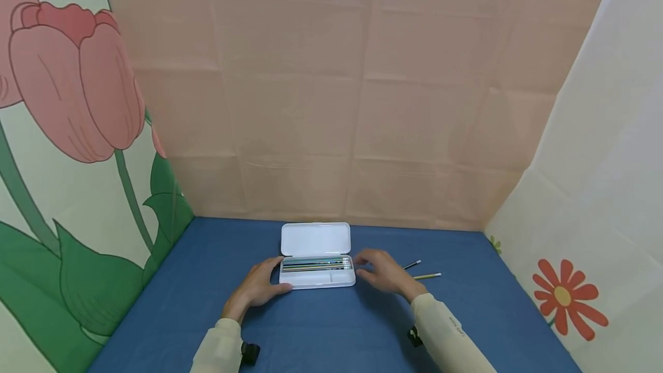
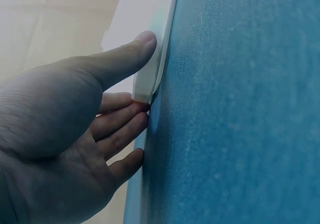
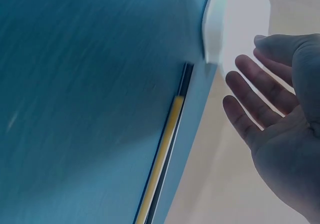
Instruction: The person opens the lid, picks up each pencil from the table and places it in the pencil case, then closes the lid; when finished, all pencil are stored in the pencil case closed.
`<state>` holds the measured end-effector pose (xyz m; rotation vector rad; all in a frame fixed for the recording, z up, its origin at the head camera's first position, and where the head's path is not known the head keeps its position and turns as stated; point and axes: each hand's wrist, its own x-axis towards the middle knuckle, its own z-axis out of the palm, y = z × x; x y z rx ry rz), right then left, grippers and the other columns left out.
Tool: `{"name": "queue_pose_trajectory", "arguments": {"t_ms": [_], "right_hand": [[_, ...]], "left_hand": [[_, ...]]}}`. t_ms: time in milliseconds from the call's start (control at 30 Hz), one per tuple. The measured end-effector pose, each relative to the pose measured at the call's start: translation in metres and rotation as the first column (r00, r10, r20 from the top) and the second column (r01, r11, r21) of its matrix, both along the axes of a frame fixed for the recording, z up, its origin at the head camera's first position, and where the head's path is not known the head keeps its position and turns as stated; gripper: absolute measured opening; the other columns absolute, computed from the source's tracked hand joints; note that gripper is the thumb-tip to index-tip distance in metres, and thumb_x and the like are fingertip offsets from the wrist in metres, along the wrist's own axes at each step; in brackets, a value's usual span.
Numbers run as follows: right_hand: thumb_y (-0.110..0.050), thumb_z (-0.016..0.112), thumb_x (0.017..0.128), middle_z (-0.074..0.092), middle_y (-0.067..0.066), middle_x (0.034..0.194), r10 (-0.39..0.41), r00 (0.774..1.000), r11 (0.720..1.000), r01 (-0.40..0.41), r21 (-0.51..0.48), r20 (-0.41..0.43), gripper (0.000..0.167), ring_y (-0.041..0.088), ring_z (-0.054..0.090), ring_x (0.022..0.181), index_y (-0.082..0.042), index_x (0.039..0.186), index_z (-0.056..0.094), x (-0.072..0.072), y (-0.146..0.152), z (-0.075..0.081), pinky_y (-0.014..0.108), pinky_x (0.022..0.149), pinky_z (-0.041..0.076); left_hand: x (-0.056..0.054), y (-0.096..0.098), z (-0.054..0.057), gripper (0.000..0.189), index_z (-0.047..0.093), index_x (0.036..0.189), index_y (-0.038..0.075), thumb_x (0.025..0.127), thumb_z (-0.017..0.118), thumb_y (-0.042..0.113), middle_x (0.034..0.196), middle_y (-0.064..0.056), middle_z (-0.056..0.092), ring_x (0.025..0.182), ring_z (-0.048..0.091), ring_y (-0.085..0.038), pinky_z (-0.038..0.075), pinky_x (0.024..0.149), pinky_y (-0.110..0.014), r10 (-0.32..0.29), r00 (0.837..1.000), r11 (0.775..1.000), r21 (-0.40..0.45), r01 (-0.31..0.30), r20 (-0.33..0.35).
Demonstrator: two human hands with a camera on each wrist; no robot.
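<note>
A white pencil case lies on the blue table with its lid tipped up behind it. Several pencils rest side by side in the tray's rear part. My left hand holds the case by its left end, thumb against the front edge and fingertips at the end, as the left wrist view shows. Just beside the right end hovers my right hand, fingers spread and holding nothing. Past it on the cloth lie a dark pencil and a yellow pencil, partly hidden by that hand.
A blue cloth covers the table. Behind it hangs a plain tan sheet. Flower-printed sheets stand at the sides, with a pink tulip on the left and a red flower on the right.
</note>
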<state>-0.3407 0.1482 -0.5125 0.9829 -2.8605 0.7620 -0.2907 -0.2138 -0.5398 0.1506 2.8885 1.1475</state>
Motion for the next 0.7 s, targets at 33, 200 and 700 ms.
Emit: {"name": "queue_pose_trajectory", "arguments": {"t_ms": [33, 200, 700], "right_hand": [[-0.011, 0.076, 0.108, 0.081, 0.008, 0.126, -0.010, 1.000, 1.000, 0.010, 0.001, 0.003, 0.023, 0.028, 0.077, 0.120, -0.005, 0.130, 0.080, 0.001, 0.004, 0.000, 0.055, 0.104, 0.065], [-0.012, 0.076, 0.108, 0.081, 0.008, 0.125, -0.035, 0.999, 0.999, 0.035, 0.004, -0.016, 0.022, 0.030, 0.078, 0.120, -0.006, 0.129, 0.079, 0.005, 0.028, -0.003, 0.055, 0.102, 0.065], [-0.010, 0.078, 0.106, 0.081, 0.008, 0.125, -0.116, 0.993, 0.993, 0.116, 0.009, -0.026, 0.020, 0.034, 0.079, 0.117, -0.008, 0.127, 0.080, 0.011, 0.100, -0.016, 0.044, 0.092, 0.069]], "left_hand": [[0.000, 0.000, 0.000, 0.086, 0.052, 0.165, -0.001, 0.096, 0.092, 0.031, 0.170, -0.030, 0.052, 0.161, 0.046, -0.057, 0.039, 0.131, -0.076, 0.000, 1.000, 1.000, 0.000, 0.000, 0.001], [0.000, 0.000, 0.000, 0.086, 0.052, 0.165, -0.001, 0.096, 0.092, 0.030, 0.171, -0.030, 0.052, 0.161, 0.046, -0.057, 0.039, 0.131, -0.076, 0.001, 1.000, 1.000, 0.001, -0.001, 0.002], [0.000, 0.000, 0.000, 0.087, 0.051, 0.166, -0.001, 0.096, 0.092, 0.031, 0.171, -0.030, 0.052, 0.161, 0.045, -0.057, 0.039, 0.131, -0.076, 0.002, 1.000, 1.000, 0.003, -0.002, 0.004]]}}
